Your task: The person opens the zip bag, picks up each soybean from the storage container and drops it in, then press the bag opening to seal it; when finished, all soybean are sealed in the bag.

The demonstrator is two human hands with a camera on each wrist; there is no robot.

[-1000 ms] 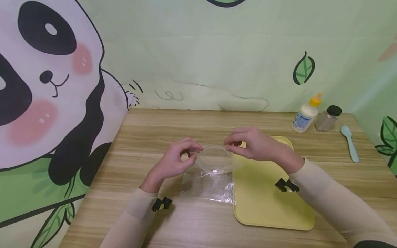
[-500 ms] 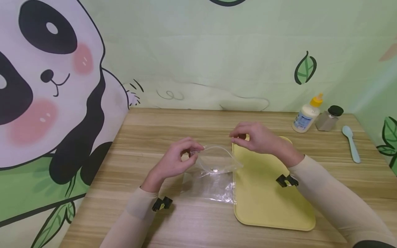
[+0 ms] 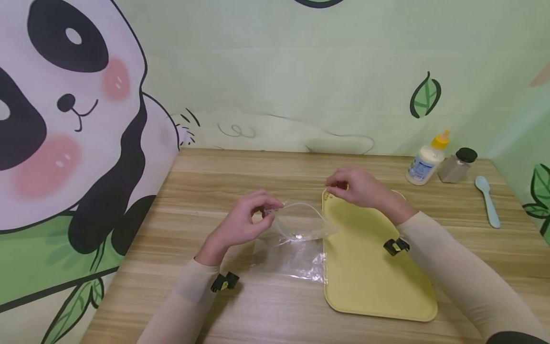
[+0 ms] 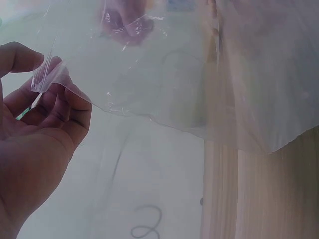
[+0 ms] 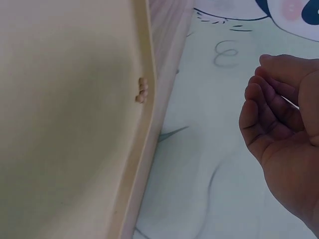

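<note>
My left hand (image 3: 247,220) pinches the upper left corner of a clear zip bag (image 3: 292,260). The bag's mouth gapes in a rounded loop, and its lower part lies on the table against the tray. In the left wrist view, the bag's film (image 4: 149,89) spreads out from between thumb and fingers. My right hand (image 3: 358,187) hovers over the far left corner of a yellow tray (image 3: 378,267), fingers loosely curled, with nothing visible in them. A few small round tan pieces (image 5: 142,90) sit in that tray corner, against its raised rim.
A white bottle with a yellow nozzle (image 3: 425,163) stands at the back right. Beside it are a black-lidded jar (image 3: 456,167) and a pale blue spoon (image 3: 487,200). A printed backdrop (image 3: 266,81) rises behind the wooden table (image 3: 232,172).
My right hand has left the bag's right side and moved up and right to the tray's far left corner. The left hand keeps its pinch on the bag.
</note>
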